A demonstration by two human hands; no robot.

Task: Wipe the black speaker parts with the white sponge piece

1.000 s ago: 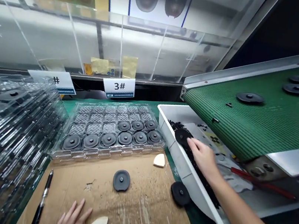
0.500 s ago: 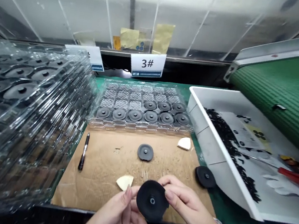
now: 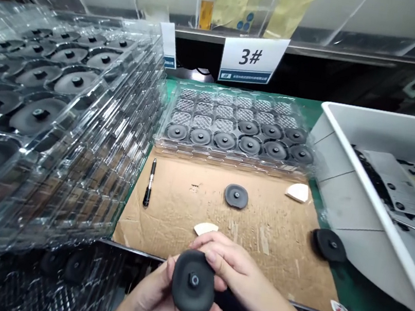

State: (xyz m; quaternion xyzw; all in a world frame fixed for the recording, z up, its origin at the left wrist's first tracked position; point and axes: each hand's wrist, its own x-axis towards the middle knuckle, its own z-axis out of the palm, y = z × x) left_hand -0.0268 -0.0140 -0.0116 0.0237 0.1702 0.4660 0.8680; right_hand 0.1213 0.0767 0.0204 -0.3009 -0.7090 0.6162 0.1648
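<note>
Between my hands is a round black disc-shaped part (image 3: 194, 294) with a small raised hub, its hubbed face toward me. My left hand (image 3: 155, 298) grips it from the left and below, fingers curled behind. At its upper right edge, my right hand (image 3: 232, 266) pinches the rim between thumb and fingers. A similar black disc (image 3: 236, 196) lies on the cardboard sheet (image 3: 177, 198) beyond my hands. One white wedge-shaped pad (image 3: 206, 228) lies just past my right fingers, partly hidden, and another wedge (image 3: 297, 192) rests at the sheet's far right.
A clear tray (image 3: 226, 156) partly filled with discs stands behind the cardboard. Tall stacked trays (image 3: 86, 158) rise at the left, beside a pen (image 3: 150, 183). At the right are a loose disc (image 3: 330, 245) and a white bin (image 3: 346, 166) holding small black parts.
The disc has turned in my hands and now faces me more squarely. My right hand has shifted toward its top edge. The whole view has swung left and down.
</note>
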